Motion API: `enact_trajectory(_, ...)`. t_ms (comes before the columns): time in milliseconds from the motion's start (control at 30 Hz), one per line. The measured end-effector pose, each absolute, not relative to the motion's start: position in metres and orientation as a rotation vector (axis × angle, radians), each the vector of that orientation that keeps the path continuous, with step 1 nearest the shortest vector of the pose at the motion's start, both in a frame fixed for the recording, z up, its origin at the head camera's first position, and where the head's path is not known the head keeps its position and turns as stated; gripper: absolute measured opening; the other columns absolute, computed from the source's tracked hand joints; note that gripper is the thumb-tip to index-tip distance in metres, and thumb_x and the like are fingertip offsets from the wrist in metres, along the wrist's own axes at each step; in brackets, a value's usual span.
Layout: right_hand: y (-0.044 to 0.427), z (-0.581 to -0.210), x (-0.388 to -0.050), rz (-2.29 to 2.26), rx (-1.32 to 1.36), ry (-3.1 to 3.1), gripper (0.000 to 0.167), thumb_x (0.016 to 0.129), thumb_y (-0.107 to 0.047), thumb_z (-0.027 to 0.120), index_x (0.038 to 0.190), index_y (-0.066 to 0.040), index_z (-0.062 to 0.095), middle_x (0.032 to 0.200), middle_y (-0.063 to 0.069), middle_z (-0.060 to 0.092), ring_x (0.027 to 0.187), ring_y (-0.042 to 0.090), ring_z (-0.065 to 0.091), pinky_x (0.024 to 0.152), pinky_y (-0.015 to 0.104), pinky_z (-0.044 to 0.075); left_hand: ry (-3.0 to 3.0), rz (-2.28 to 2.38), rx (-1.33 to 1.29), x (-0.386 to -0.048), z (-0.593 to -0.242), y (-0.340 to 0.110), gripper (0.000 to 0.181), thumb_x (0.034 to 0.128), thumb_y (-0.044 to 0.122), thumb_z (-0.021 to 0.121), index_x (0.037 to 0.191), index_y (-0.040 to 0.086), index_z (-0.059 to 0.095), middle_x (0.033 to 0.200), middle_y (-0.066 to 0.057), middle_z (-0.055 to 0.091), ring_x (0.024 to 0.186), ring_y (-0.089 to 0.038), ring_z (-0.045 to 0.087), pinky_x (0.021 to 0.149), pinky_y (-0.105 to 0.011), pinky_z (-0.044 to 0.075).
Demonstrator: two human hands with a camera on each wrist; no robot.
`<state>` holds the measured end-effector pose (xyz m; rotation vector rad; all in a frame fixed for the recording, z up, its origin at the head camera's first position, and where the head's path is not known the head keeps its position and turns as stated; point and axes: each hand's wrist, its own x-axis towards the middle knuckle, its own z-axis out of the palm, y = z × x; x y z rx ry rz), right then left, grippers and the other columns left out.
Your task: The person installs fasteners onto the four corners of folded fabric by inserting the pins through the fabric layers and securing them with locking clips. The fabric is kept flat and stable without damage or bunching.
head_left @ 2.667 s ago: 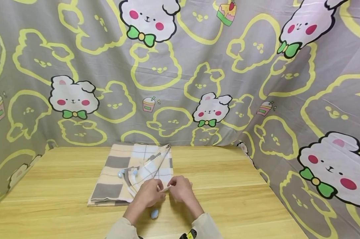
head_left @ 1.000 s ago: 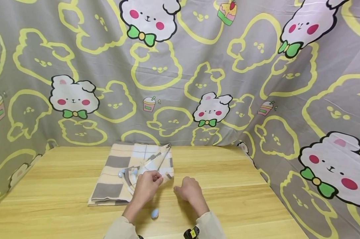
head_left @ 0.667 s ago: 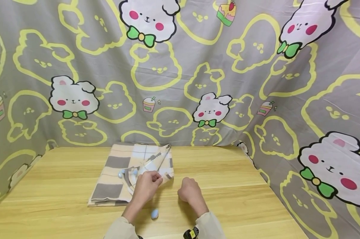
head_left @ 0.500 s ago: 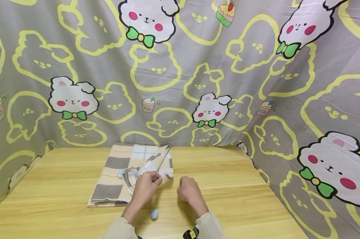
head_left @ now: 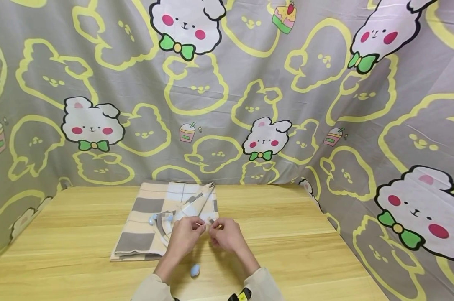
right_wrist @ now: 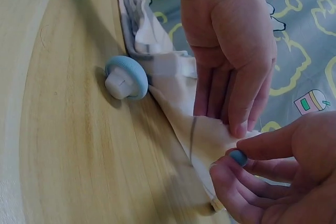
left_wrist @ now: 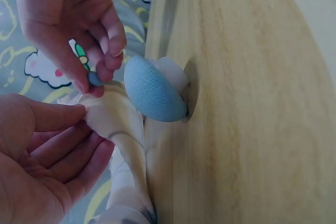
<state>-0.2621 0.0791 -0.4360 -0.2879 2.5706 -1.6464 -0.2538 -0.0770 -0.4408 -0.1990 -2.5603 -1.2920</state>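
Showing only in the wrist views, a small blue piece (right_wrist: 239,157) is pinched by the right hand (head_left: 227,235); just beside those fingers (right_wrist: 268,146), the plaid cloth (head_left: 147,205) is pinched by the left hand (head_left: 185,236).

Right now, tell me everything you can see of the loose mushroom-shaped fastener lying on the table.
The mushroom-shaped fastener has a domed, finely ribbed light-blue cap and a whitish stub, both plastic-looking. It appears tipped on its side on the wooden table. In the head view it lies below the left hand and right hand, apart from both and from the plaid cloth. Only the table appears to touch it.
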Motion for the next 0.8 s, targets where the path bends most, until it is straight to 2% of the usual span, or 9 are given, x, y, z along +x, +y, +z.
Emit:
enact_trajectory(167, 0.0783, -0.4365, -0.2627, -1.681, -0.287, 2.555, 0.008, 0.089, -0.001, 0.067, 0.082, 0.001, 0.068, 0.064, 0.013, 0.067, 0.051, 0.013, 0.061, 0.051, 0.029, 0.056, -2.556, -1.295, -0.215, -0.2530, -0.4410, -0.0761, 0.002, 0.0875, 0.006, 0.076, 0.088, 0.007, 0.077, 0.077, -0.005, 0.077, 0.071, -0.015, 0.072, 0.058, -0.027, 0.051)
enact_trajectory(500, 0.0774, -0.4363, -0.2618, -1.685, -0.277, 2.561, 0.009, 0.089, -0.002, 0.068, 0.080, 0.001, 0.067, 0.066, 0.015, 0.068, 0.052, 0.016, 0.063, 0.050, 0.027, 0.054, -2.587, -1.332, -0.211, -0.2491, -0.4392, -0.0744, 0.010, 0.0860, 0.004, 0.076, 0.095, 0.008, 0.078, 0.074, -0.005, 0.077, 0.065, -0.012, 0.069, 0.052, -0.025, 0.046)
enact_trajectory(800, 0.0771, -0.4388, -0.2623, -1.707, -0.279, 2.558, 0.010, 0.089, -0.003, 0.068, 0.080, 0.002, 0.068, 0.063, 0.012, 0.067, 0.052, 0.016, 0.063, 0.052, 0.030, 0.056, -2.594, -1.310, -0.236, -0.2476, -0.4385, -0.0725, 0.016, 0.0844, 0.000, 0.076, 0.098, 0.007, 0.078, 0.074, -0.005, 0.076, 0.063, -0.011, 0.068, 0.051, -0.024, 0.046)
